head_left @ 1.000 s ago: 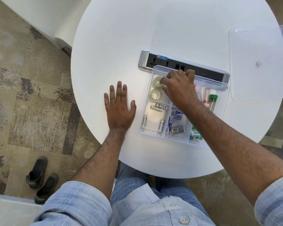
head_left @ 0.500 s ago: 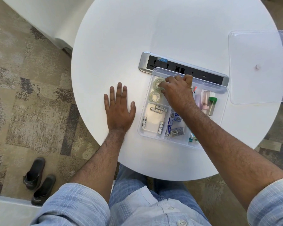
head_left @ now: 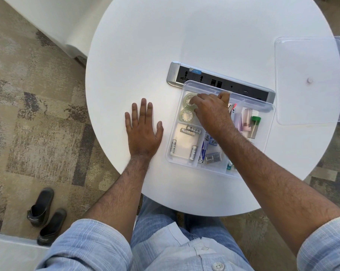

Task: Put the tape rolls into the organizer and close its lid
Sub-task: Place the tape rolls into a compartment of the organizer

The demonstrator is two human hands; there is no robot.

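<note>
A clear plastic organizer (head_left: 170, 153) lies on the round white table (head_left: 184, 36). Two clear tape rolls sit flat in its far left compartment: the far tape roll (head_left: 186, 99) and the near tape roll (head_left: 186, 115). My right hand (head_left: 213, 113) reaches into the organizer, fingers curled, with fingertips and thumb on the far roll's right side. My left hand (head_left: 143, 132) rests flat and spread on the table, just left of the organizer. The clear lid (head_left: 308, 98) lies apart at the table's right edge, overhanging it slightly.
A grey and black power strip (head_left: 194, 75) lies right behind the organizer. Other compartments hold several batteries (head_left: 190, 131), small boxes (head_left: 212, 157) and a green-capped tube (head_left: 254, 124). A pair of dark shoes (head_left: 45, 216) stands on the carpet at lower left.
My right hand has shifted slightly left and down onto the far tape roll. The left hand has stayed flat on the table. The head camera has drifted a little.
</note>
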